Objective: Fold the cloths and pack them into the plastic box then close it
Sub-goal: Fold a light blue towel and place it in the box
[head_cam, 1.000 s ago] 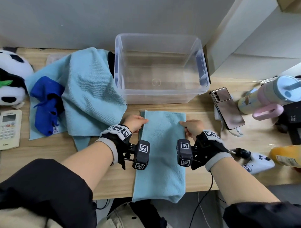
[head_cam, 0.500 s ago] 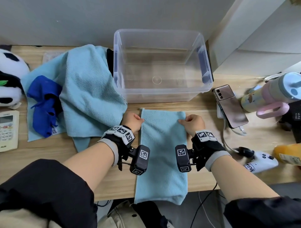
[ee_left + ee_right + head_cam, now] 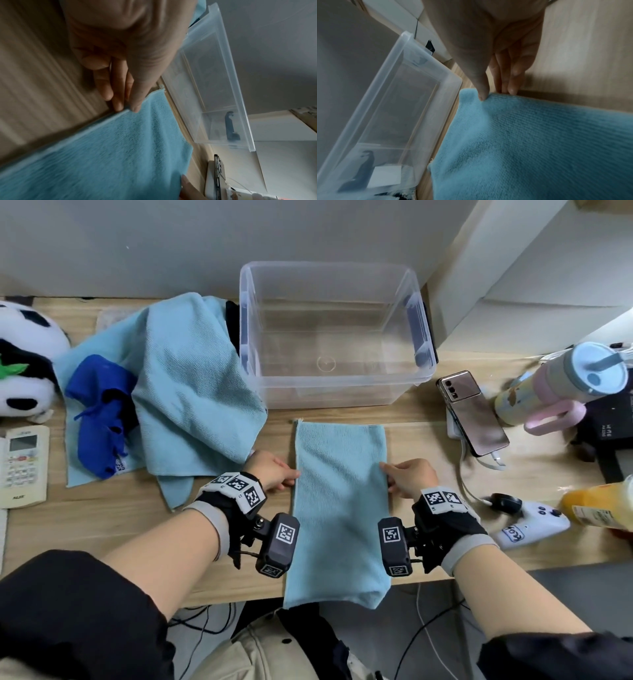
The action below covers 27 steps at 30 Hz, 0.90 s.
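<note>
A light blue cloth (image 3: 339, 501), folded into a long strip, lies on the wooden table in front of the clear plastic box (image 3: 342, 395), which is empty and has no lid on. The cloth's near end hangs over the table's front edge. My left hand (image 3: 274, 470) pinches the cloth's left edge, thumb on top (image 3: 126, 106). My right hand (image 3: 407, 477) pinches the right edge the same way (image 3: 494, 94). Both wrist views show the cloth (image 3: 111, 155) (image 3: 530, 142) flat on the wood, with the box (image 3: 223, 88) (image 3: 393, 101) just beyond it.
A heap of light blue cloths (image 3: 185, 392) with a dark blue cloth (image 3: 99, 412) lies left of the box. A remote (image 3: 22, 463) and panda plush (image 3: 24, 361) are far left. A phone (image 3: 472, 412), tumbler (image 3: 555, 385), game controller (image 3: 534, 525) and orange bottle (image 3: 596, 505) are on the right.
Both hands have slid along the cloth's side edges toward me, away from its far corners. The cloth itself stays flat in place.
</note>
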Each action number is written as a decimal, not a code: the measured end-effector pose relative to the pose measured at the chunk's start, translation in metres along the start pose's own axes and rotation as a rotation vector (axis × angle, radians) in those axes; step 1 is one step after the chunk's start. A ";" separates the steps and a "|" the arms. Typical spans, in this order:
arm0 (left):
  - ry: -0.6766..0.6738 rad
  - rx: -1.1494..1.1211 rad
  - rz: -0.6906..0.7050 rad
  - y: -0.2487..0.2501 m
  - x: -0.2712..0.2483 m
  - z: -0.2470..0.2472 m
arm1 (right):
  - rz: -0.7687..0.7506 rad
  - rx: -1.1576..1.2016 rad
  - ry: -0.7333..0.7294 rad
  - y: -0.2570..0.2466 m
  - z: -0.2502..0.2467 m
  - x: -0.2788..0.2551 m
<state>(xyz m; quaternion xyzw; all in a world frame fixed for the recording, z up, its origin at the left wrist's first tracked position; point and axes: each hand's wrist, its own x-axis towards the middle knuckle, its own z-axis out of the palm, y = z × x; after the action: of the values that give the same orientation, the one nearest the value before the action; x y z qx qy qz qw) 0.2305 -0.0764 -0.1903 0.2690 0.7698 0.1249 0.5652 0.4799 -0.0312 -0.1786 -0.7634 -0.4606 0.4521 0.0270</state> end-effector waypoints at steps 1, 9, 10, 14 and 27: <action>-0.021 0.005 -0.012 -0.004 -0.003 0.001 | 0.009 0.016 -0.022 0.004 0.000 -0.001; 0.009 0.051 0.004 -0.024 -0.020 0.018 | 0.027 0.039 -0.065 0.024 0.008 -0.011; 0.027 0.061 0.008 -0.025 -0.020 0.019 | 0.004 0.010 -0.052 0.025 0.011 -0.012; 0.080 0.115 0.005 -0.025 -0.020 0.021 | -0.051 -0.072 0.013 0.024 0.018 -0.014; 0.154 0.235 0.067 -0.018 -0.008 0.012 | -0.103 -0.119 0.116 0.008 0.021 -0.005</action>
<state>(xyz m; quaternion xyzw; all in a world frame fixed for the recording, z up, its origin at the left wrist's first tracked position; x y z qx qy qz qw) 0.2385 -0.0969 -0.1967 0.3486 0.8109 0.0729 0.4643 0.4696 -0.0470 -0.1913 -0.7639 -0.5228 0.3771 0.0316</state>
